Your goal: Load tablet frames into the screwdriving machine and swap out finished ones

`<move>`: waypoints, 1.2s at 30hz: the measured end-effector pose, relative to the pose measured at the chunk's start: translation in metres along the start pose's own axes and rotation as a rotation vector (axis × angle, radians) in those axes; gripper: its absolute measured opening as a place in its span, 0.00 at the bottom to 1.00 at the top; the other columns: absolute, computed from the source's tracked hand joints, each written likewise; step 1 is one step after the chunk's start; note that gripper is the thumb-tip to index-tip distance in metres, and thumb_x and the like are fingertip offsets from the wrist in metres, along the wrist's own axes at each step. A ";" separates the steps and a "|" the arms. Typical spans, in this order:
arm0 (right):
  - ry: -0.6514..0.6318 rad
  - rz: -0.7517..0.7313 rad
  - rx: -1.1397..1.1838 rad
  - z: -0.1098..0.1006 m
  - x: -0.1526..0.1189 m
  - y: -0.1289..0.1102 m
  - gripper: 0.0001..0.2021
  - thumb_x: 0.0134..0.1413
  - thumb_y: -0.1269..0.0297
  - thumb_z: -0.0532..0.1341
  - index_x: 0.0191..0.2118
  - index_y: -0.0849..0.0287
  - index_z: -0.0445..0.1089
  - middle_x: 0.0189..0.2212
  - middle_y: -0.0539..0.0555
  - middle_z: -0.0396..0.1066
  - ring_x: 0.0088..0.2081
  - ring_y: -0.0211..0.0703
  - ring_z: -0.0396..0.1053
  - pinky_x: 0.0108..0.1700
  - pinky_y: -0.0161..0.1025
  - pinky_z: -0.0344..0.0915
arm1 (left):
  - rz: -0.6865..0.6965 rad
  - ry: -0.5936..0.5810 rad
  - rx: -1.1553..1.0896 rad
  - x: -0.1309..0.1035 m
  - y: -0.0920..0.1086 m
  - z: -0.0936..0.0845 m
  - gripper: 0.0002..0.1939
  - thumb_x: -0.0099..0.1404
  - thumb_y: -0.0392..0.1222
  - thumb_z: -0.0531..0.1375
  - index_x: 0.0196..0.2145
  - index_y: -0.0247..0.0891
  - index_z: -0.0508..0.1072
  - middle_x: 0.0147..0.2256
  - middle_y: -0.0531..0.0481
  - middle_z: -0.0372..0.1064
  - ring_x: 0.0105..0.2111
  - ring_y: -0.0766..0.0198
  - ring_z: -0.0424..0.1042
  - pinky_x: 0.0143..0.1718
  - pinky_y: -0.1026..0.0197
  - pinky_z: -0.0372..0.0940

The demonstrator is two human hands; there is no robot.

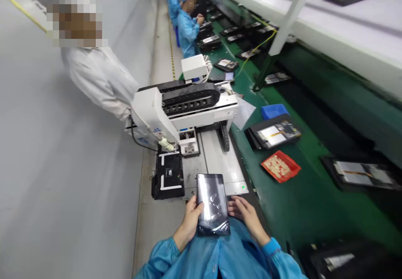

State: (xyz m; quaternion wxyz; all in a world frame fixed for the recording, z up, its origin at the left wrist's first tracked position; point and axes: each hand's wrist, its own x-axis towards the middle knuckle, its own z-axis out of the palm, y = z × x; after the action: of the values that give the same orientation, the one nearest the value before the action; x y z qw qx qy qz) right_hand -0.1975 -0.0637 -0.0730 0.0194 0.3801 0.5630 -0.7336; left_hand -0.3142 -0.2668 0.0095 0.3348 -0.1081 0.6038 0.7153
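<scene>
A black tablet (213, 206) with a glossy screen is held upright in front of my blue smock. My left hand (190, 220) grips its left edge, thumb over the front and fingers behind. Just off the tablet's right edge is my right hand (246, 215), its fingers stretched out and slightly bent; whether a fingertip touches the edge I cannot tell. Ahead stands a white benchtop machine (188, 116) with a black cable chain. Its black fixture plate (169, 172), marked with white strips, lies left of the tablet.
A red tray (280, 167) of small pale pieces sits on the green bench (295, 210) to the right. Beyond it are an opened tablet (278, 134) and a blue tray (274, 111). A person in white (97, 78) stands at the left; others in blue (187, 30) work farther along.
</scene>
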 end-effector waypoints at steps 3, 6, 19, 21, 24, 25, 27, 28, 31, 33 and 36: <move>0.073 -0.112 0.082 0.023 -0.043 -0.016 0.30 0.53 0.38 0.63 0.54 0.54 0.71 0.49 0.58 0.75 0.49 0.57 0.73 0.52 0.57 0.70 | 0.043 -0.003 0.148 -0.011 -0.003 0.017 0.25 0.52 0.54 0.71 0.42 0.37 0.75 0.41 0.44 0.78 0.40 0.55 0.76 0.42 0.58 0.70; 0.123 -0.247 0.002 0.035 -0.069 -0.017 0.30 0.52 0.40 0.65 0.58 0.46 0.69 0.57 0.54 0.70 0.59 0.59 0.65 0.65 0.60 0.55 | 0.100 -0.036 0.350 -0.019 -0.007 0.033 0.26 0.53 0.58 0.69 0.43 0.39 0.73 0.39 0.46 0.78 0.40 0.54 0.77 0.41 0.58 0.71; 0.429 -0.507 0.202 -0.048 -0.204 -0.049 0.40 0.53 0.42 0.66 0.66 0.56 0.58 0.58 0.57 0.66 0.60 0.54 0.62 0.63 0.50 0.57 | 1.066 -0.600 1.264 -0.072 -0.045 0.146 0.13 0.67 0.48 0.57 0.47 0.44 0.73 0.39 0.46 0.79 0.35 0.54 0.78 0.31 0.58 0.66; 0.460 -0.551 0.390 -0.068 -0.206 -0.044 0.38 0.48 0.40 0.68 0.59 0.58 0.66 0.47 0.54 0.72 0.50 0.51 0.68 0.57 0.47 0.63 | 1.282 -0.733 1.271 -0.091 -0.055 0.173 0.14 0.68 0.46 0.56 0.49 0.44 0.73 0.42 0.46 0.79 0.38 0.54 0.78 0.33 0.59 0.66; 0.570 -0.440 0.659 -0.097 -0.221 -0.030 0.33 0.42 0.37 0.70 0.45 0.61 0.73 0.37 0.52 0.73 0.41 0.47 0.69 0.50 0.45 0.67 | 1.348 -0.868 1.308 -0.132 -0.061 0.212 0.15 0.67 0.46 0.59 0.51 0.44 0.73 0.46 0.45 0.77 0.43 0.53 0.76 0.39 0.57 0.69; 0.613 -0.383 0.749 -0.107 -0.230 -0.024 0.33 0.40 0.37 0.70 0.43 0.61 0.73 0.37 0.53 0.74 0.41 0.48 0.70 0.49 0.46 0.67 | 1.298 -0.921 1.332 -0.146 -0.062 0.224 0.17 0.67 0.46 0.60 0.53 0.44 0.72 0.48 0.44 0.75 0.46 0.53 0.75 0.42 0.56 0.70; 0.694 -0.285 0.909 -0.132 -0.247 -0.011 0.32 0.40 0.37 0.71 0.44 0.59 0.73 0.39 0.55 0.75 0.42 0.50 0.71 0.50 0.48 0.68 | 1.124 -1.074 1.345 -0.167 -0.067 0.247 0.23 0.66 0.45 0.60 0.58 0.45 0.69 0.54 0.43 0.71 0.52 0.52 0.72 0.51 0.53 0.69; 0.729 -0.261 0.945 -0.146 -0.252 -0.004 0.32 0.39 0.39 0.72 0.44 0.59 0.74 0.40 0.56 0.76 0.43 0.51 0.72 0.51 0.49 0.68 | 1.029 -1.113 1.321 -0.170 -0.072 0.257 0.24 0.66 0.45 0.60 0.59 0.45 0.68 0.57 0.42 0.69 0.55 0.51 0.70 0.54 0.52 0.67; 0.759 -0.252 0.948 -0.182 -0.257 0.013 0.30 0.40 0.45 0.74 0.47 0.58 0.73 0.47 0.58 0.76 0.48 0.55 0.72 0.55 0.52 0.65 | 0.742 -0.970 1.191 -0.153 -0.090 0.276 0.25 0.66 0.45 0.59 0.59 0.41 0.68 0.59 0.39 0.66 0.59 0.48 0.66 0.61 0.45 0.61; 0.715 -0.257 0.905 -0.190 -0.258 0.018 0.31 0.40 0.46 0.74 0.49 0.58 0.73 0.48 0.59 0.76 0.50 0.57 0.72 0.56 0.54 0.65 | 0.460 -0.867 1.077 -0.135 -0.104 0.278 0.26 0.64 0.50 0.61 0.58 0.38 0.69 0.57 0.36 0.68 0.58 0.45 0.67 0.60 0.43 0.61; 0.635 -0.338 0.716 -0.202 -0.270 0.023 0.28 0.49 0.46 0.69 0.52 0.58 0.72 0.49 0.59 0.76 0.52 0.57 0.71 0.57 0.54 0.65 | -0.053 -0.937 0.871 -0.118 -0.129 0.280 0.27 0.61 0.56 0.64 0.52 0.35 0.72 0.49 0.37 0.75 0.50 0.45 0.74 0.52 0.46 0.68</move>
State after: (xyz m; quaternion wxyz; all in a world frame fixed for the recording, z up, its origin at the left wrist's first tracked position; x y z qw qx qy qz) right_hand 0.1128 -0.0094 0.0491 -0.4031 0.4710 0.3081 -0.7216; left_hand -0.0767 -0.0395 0.0430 0.5942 0.3470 0.6259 0.3672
